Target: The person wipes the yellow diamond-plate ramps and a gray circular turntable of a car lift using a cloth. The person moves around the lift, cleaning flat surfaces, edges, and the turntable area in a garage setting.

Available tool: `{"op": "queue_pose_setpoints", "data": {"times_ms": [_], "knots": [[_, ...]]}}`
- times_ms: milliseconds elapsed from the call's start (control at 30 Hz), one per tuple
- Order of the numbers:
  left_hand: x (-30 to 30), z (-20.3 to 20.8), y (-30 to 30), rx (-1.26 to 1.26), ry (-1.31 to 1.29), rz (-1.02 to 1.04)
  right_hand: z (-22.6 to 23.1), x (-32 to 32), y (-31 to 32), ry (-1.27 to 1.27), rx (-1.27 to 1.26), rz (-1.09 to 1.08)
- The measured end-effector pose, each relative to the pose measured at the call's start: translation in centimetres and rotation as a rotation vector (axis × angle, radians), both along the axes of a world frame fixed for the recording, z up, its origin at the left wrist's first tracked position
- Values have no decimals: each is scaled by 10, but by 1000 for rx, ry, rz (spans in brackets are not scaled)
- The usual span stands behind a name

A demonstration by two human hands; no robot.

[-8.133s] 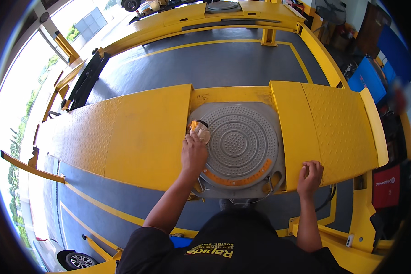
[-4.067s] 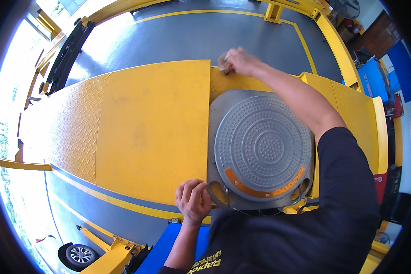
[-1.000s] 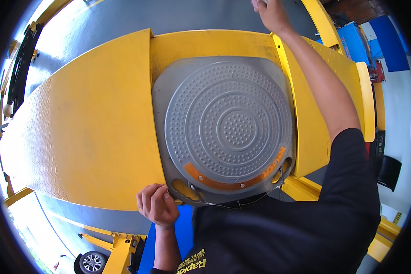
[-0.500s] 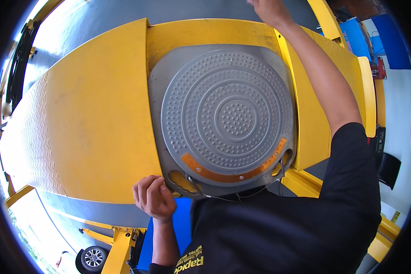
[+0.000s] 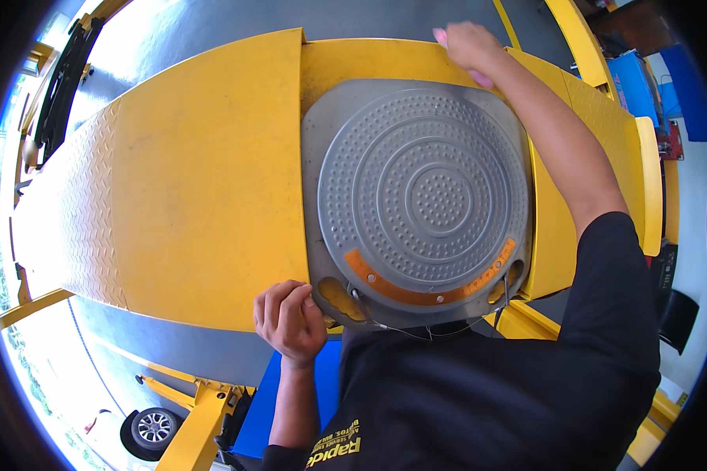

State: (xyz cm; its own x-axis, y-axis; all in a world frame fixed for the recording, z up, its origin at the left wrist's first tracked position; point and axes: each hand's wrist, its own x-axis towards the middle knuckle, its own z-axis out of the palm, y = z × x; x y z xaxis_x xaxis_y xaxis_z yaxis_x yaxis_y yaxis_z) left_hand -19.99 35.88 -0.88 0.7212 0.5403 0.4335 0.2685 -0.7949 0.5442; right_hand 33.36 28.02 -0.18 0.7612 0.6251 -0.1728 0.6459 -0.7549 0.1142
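A grey round turn plate (image 5: pixel 440 200) with raised dots and rings sits on a squarish grey base in the yellow lift platform (image 5: pixel 208 188). An orange curved scale strip (image 5: pixel 404 293) runs along its near rim. At the platform's far edge, beyond the plate, my right hand (image 5: pixel 471 49) is closed around a pink object (image 5: pixel 481 78); only bits of it show, so its kind is unclear. My left hand (image 5: pixel 293 320) rests with curled fingers at the platform's near edge, beside the base's left handle hole (image 5: pixel 342 300). Its fingertips are partly hidden.
Thin wire cables (image 5: pixel 401 328) hang along the base's near side. A yellow lift post (image 5: pixel 200 420) stands at lower left, near a car wheel (image 5: pixel 155 428). Blue equipment (image 5: pixel 632 82) is at the far right, a black chair (image 5: pixel 677 318) below it.
My right hand has come nearer to the platform's far edge, and the pink object now shows. The view has shifted, so the plate sits farther right. My left hand stays at the near edge.
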Motion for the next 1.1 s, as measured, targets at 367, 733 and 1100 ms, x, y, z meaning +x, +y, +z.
{"op": "queue_pose_setpoints", "data": {"times_ms": [367, 733, 1100], "knots": [[1, 3, 1, -14, -27, -7, -4, -18, -7, 65, 194, 330], [-1, 3, 2, 2, -42, -23, -1, -36, 16, 447, 379, 553], [-4, -3, 3, 41, -63, -6, -23, -71, 121, 76, 413, 680]]}}
